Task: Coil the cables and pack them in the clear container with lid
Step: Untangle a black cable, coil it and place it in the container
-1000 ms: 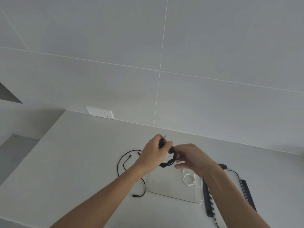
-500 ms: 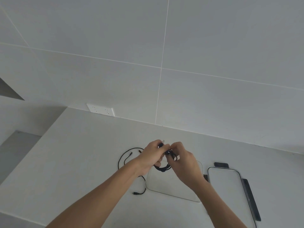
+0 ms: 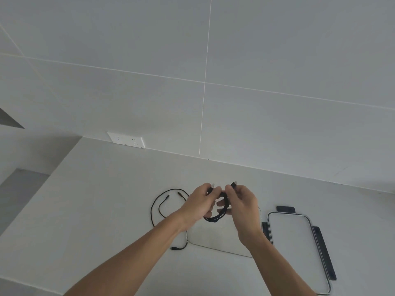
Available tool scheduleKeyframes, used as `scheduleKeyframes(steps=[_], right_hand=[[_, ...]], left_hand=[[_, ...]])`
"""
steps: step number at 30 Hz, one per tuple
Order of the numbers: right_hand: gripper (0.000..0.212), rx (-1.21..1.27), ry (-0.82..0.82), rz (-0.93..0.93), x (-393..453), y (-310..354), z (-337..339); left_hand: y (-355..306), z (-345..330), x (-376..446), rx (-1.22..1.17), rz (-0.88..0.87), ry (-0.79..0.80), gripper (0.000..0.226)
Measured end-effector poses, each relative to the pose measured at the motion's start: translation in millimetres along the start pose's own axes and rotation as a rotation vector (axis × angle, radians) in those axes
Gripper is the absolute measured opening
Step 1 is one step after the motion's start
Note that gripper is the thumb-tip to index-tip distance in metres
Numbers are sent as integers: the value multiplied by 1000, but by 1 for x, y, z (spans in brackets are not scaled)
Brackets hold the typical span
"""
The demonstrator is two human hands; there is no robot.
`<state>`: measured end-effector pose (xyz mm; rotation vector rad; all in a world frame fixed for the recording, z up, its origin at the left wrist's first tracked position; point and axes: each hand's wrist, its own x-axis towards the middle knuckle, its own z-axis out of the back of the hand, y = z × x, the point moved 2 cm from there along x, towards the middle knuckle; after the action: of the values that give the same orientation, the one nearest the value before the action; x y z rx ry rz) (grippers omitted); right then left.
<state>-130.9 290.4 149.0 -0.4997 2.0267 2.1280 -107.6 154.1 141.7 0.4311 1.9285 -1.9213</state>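
From the head camera, both hands meet above the pale desk [image 3: 106, 210], clamped on one coiled black cable [image 3: 215, 217]. The left hand [image 3: 201, 205] grips the upper left part of the coil with its fingers curled around the strands, and a light connector tip pokes out above its knuckles. The right hand [image 3: 242, 205] pinches the cable's other end between thumb and fingertips – that dark plug with its pale tip stands up just above the thumb. The bottom of the coil hangs free below the two hands, over the clear container [image 3: 213, 242], which sits on the desk directly under them. Its far half is hidden by the hands and wrists; the near half that shows through the transparent wall looks bare, so I cannot tell what lies deeper in. Just to the right of it lies the lid [image 3: 299, 248] – a clear panel with dark latches along its edges, flat on the desk. To the left of the container a second, thin black cable [image 3: 157, 207] lies loose on the desk in an open loop, its ends apart, one plug resting near the container's near left corner. A white wall socket [image 3: 126, 139] sits where the tiled wall meets the desk.
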Motion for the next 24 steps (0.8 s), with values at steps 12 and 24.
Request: scheduleKeyframes(steps=[12,24], right_hand=[[22,-266,93,-247,27,-81,21],[21,-317,136,-416,40,-132,45]], left_hand=[[56,-8,43,390,93,134,12],[111,-27,86,721,-54,147,22]])
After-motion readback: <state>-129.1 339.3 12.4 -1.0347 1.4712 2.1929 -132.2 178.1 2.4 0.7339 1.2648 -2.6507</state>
